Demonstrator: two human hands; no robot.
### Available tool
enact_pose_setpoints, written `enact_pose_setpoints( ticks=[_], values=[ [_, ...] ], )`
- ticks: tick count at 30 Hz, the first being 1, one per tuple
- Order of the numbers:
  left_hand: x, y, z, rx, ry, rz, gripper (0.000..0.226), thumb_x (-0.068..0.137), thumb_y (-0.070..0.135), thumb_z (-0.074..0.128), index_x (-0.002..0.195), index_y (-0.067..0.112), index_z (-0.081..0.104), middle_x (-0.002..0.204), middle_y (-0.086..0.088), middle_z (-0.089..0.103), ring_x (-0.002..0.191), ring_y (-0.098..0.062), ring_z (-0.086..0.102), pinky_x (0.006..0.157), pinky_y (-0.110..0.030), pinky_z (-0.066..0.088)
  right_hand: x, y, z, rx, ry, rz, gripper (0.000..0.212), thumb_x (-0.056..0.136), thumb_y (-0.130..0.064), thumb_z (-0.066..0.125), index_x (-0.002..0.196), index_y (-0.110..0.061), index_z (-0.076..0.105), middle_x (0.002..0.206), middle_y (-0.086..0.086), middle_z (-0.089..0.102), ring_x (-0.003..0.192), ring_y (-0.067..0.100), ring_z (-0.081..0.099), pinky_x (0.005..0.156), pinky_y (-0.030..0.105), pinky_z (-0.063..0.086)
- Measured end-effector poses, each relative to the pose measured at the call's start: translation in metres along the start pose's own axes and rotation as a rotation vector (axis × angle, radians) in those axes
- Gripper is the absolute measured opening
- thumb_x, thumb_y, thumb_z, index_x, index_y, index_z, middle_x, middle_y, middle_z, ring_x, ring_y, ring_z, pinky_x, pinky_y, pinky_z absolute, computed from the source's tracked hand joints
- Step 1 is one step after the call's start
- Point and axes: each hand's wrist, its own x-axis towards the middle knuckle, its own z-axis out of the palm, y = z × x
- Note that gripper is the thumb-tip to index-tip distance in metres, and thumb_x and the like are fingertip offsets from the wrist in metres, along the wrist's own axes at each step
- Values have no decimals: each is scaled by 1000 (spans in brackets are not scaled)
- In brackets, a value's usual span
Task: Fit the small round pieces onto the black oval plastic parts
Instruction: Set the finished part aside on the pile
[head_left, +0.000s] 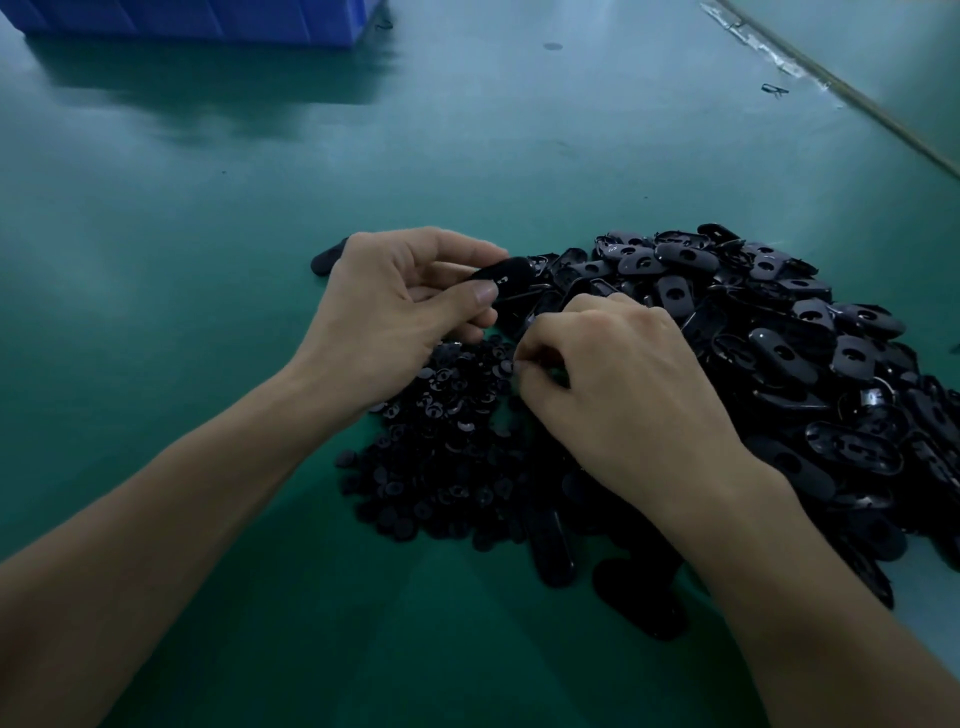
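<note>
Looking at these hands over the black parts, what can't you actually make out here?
All in the head view.
Whether the right hand pinches anything: its curled fingers hide it.
Whether the oval part in the left hand is already assembled: thumb and dim light.
The blue bin: contents cut off by the top edge.
The small dark scrap far right: too small.

Round pieces (447, 441) lie left of the oval parts (779, 338).

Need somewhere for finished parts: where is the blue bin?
Head view, far top left: the blue bin sits on the green table, well beyond the left hand.
</note>
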Motion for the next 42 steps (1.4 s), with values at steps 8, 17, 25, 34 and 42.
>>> enact_pose_setpoints(
  ticks=[8,17,25,34,42],
  values=[
    [0,0,-1,32,31,-36,25,88,-3,69,95,21,74,79,-6,74,74,-16,72,68,-23,58,2,1,-4,397,94,25,11,85,-21,65,75,-19,65,64,-5,62,60,15,61,59,38,53],
    [-1,3,0,19,16,-57,25,80,-3,77,93,17,72,74,-2,75,69,-17,73,68,-25,60,4,1,-4,449,246,84,6,80,-16,70,75,-19,69,62,-9,64,63,11,63,61,24,49],
    [-3,5,2,71,3,-45,21,78,-4,78,85,15,72,76,-12,74,66,-17,71,68,-30,62,7,2,-5,389,173,50,18,93,-10,64,102,-17,78,86,-6,72,77,4,59,75,8,41],
    [-4,6,4,130,-13,-36,20,78,-4,78,85,14,73,77,-10,74,66,-14,69,69,-26,61,8,5,-3,424,157,77,14,94,-10,66,102,-17,76,85,-10,70,80,3,63,75,6,43],
    [-7,9,6,116,-9,2,20,80,-5,77,83,14,72,76,-8,75,67,-26,73,69,-37,63,6,6,-4,484,215,75,20,92,-10,70,108,-20,78,95,-2,68,85,4,60,78,7,44]
  ],
)
